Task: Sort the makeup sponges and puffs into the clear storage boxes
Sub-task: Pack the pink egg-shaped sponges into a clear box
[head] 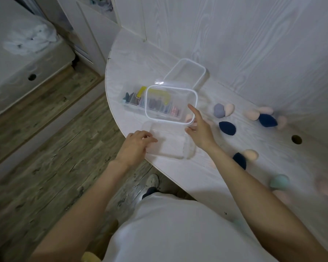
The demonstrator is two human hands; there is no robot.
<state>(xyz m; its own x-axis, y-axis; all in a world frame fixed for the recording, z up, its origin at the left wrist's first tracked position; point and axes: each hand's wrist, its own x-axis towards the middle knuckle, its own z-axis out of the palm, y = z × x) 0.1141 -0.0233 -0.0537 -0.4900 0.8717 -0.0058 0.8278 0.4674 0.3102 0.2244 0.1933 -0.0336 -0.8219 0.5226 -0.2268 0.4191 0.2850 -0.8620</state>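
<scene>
- A clear storage box [166,142] is seen at the near edge of the white table [197,173], just left of the frame's centre; it appears empty.
- The left hand [135,146] is laid on the box's left side, its fingers [150,139] curled over the rim; whether the wall is truly gripped cannot be told.
- The right hand [199,127] is held at the box's far right corner, its fingers [192,110] spread open, the forefinger stretched up to the white rim of the lid [170,104].
- The lid is seen raised and tilted above the box; a pale pink sponge [188,118] shows just beside the right hand, through the lid's corner.
- Behind the lid, a compartment tray [134,100] with coloured items is set on the table, and a second clear box [186,72] lies further back.
- To the right of the fingers, well apart from the box, loose sponges are scattered: a lilac sponge [219,110], a navy sponge [227,128], another navy sponge [268,120], a peach sponge [251,155] and a teal sponge [278,181], blurred at the lower right.
</scene>
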